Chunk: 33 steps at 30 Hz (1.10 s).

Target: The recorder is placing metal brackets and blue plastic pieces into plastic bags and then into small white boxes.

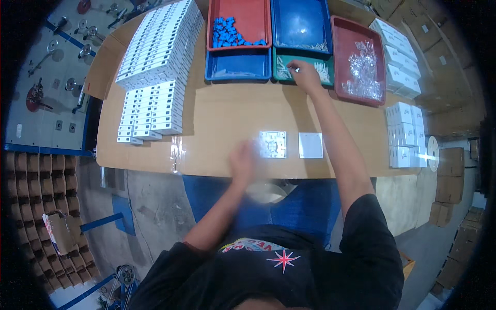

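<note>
My right hand reaches far across the wooden table into a green tray of small pale parts, its fingers pinched on them. My left hand is blurred at the table's near edge, just left of a square white plate with its ribbed back up. Whether the left hand holds anything cannot be told. A second plain white square plate lies to the right of the first.
At the back stand a red tray with blue parts, two blue trays, and a red tray of clear bags. Rows of white boxes fill the left; more white boxes are stacked at right.
</note>
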Each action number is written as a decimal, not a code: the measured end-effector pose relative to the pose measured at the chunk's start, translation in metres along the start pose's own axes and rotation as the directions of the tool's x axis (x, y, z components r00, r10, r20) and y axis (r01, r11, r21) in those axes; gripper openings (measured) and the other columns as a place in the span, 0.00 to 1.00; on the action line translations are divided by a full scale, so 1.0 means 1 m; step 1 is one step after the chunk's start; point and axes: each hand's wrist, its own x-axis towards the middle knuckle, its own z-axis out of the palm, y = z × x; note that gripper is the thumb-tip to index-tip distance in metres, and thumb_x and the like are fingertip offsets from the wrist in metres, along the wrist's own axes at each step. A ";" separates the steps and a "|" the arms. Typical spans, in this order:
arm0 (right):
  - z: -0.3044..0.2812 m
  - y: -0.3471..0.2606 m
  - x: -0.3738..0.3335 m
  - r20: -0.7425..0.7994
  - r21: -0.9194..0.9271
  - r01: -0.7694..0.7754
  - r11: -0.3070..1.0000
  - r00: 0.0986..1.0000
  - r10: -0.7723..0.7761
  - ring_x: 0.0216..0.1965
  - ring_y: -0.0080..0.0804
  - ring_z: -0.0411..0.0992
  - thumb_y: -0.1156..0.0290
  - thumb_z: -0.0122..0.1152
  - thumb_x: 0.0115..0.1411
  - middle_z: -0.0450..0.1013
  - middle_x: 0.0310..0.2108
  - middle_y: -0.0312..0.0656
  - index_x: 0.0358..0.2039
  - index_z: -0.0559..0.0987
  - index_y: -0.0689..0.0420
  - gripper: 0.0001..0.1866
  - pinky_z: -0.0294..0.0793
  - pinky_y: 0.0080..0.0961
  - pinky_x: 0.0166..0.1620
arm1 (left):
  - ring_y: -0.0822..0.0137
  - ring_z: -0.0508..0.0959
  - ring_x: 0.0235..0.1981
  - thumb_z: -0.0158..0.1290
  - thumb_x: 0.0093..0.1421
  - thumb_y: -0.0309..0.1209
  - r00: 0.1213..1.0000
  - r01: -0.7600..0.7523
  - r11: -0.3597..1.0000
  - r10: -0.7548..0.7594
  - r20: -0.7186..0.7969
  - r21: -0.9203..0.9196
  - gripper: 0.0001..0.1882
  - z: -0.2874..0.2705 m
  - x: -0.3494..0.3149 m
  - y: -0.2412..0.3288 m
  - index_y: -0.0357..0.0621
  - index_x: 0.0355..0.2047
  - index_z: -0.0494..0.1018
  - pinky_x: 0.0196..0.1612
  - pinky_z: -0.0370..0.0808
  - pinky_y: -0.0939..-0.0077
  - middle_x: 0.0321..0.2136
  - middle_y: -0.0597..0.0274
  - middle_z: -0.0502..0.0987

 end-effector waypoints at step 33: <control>-0.016 -0.036 -0.096 -0.077 0.278 0.015 0.960 0.997 0.007 0.26 0.30 0.76 0.67 0.68 0.62 0.81 0.29 0.42 0.40 0.83 0.58 0.10 0.75 0.29 0.33 | 0.82 0.69 0.20 0.49 0.76 0.36 0.993 0.118 0.977 -0.112 0.047 -0.179 0.13 0.009 -0.004 0.036 0.39 0.45 0.77 0.22 0.65 0.84 0.27 0.70 0.77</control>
